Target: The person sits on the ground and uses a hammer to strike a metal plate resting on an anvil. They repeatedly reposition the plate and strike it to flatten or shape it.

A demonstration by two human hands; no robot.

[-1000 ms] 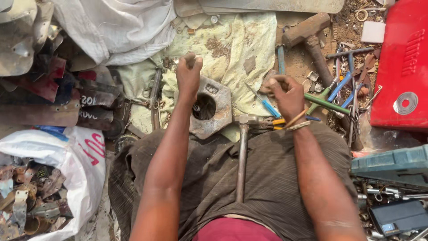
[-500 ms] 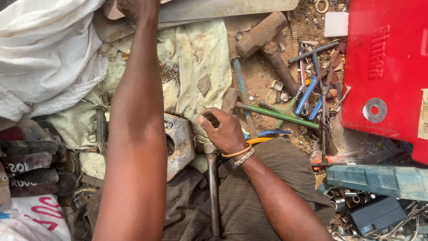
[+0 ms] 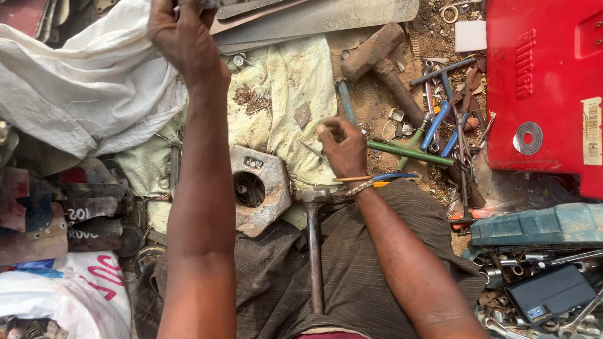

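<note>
Nearest: rusty steel hammer (image 3: 312, 251) lying along the brown striped cloth over the lap, head at the cloth's far edge; just left of it, grey cast-metal hexagonal housing with a round bore (image 3: 257, 188), resting at the near edge of the pale yellow-green rag (image 3: 295, 81); right hand (image 3: 342, 147) closed in a loose fist above the hammer head, pinching something thin, too small to tell; right of it, green cross-shaped wheel wrench (image 3: 408, 150) on the dirt; farthest: left hand (image 3: 182, 31), a second ago at the housing, now reached to the top edge, fingers curled over the white sack cloth (image 3: 81, 81), contents of the grip hidden; the housing therefore sits unheld
</note>
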